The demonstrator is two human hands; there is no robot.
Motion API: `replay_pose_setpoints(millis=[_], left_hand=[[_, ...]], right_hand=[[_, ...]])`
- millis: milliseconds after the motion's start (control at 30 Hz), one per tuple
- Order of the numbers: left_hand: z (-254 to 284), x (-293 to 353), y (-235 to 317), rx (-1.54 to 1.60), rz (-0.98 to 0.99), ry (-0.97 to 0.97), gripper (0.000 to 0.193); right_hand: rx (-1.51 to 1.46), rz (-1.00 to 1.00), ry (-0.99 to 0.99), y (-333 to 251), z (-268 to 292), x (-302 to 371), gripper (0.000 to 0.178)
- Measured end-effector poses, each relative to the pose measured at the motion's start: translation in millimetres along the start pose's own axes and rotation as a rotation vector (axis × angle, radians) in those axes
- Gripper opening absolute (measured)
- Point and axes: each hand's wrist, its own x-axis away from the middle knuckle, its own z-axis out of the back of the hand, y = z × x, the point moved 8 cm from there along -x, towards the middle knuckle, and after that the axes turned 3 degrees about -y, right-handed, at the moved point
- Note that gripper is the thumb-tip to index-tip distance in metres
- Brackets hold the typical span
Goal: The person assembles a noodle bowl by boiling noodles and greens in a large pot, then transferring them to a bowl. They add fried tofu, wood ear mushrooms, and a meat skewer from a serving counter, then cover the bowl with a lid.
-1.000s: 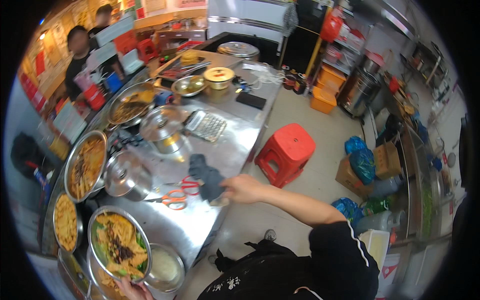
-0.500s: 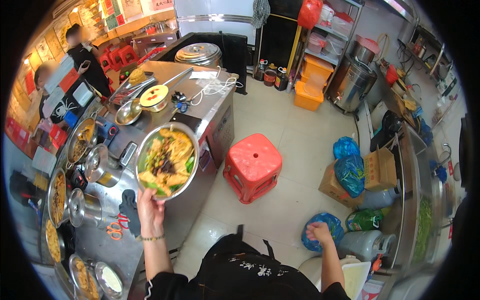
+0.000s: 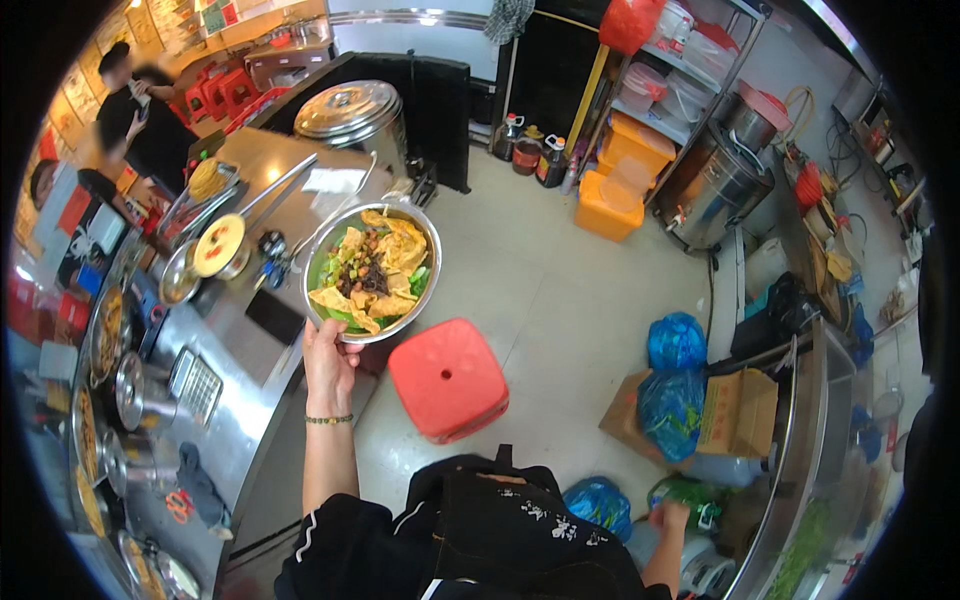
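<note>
My left hand (image 3: 330,362) grips the near edge of a round metal bowl (image 3: 436,268) and holds it up beyond the counter's right edge. In the bowl lies food (image 3: 368,275): yellow fried-looking pieces, green leaves, diced bits and a dark topping in the middle. A beaded bracelet circles my left wrist. My right hand (image 3: 671,514) hangs low at my right side, fingers curled in, with nothing visible in it. It is nearest to a green plastic bottle (image 3: 690,498) and a blue bag (image 3: 600,503).
A red stool (image 3: 447,375) stands just past the bowl. The steel counter (image 3: 240,400) on my left carries pots, food trays and a yellow-filled bowl (image 3: 220,245). A cardboard box (image 3: 738,415) and orange bins (image 3: 610,200) stand on the right-hand floor. Two people (image 3: 145,120) are beyond the counter.
My left hand has carried the bowl rightward and farther from me, past the counter edge. My view has shifted, so the stool sits closer to the bowl. My right hand is lower in view.
</note>
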Motion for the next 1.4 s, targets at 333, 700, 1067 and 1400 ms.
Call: replay_pose_setpoints(millis=[333, 700, 1067, 1400], left_hand=[[-192, -118, -83, 0.07, -0.057, 0.115, 0.037], [-212, -218, -38, 0.114, -0.158, 0.457, 0.025], [-134, -415, 40, 0.252, -0.267, 0.745, 0.023], [-52, -586, 69, 0.389, -0.295, 0.933, 0.027]], right_hand=[[0.156, -0.271, -0.329, -116, -98, -191, 0.016], [0.167, 0.411, -0.299, -696, -282, -430, 0.011], [0.677, 0.239, -0.778, -849, -636, -364, 0.02], [1.017, 0.534, -0.778, -1056, -946, -322, 0.023]])
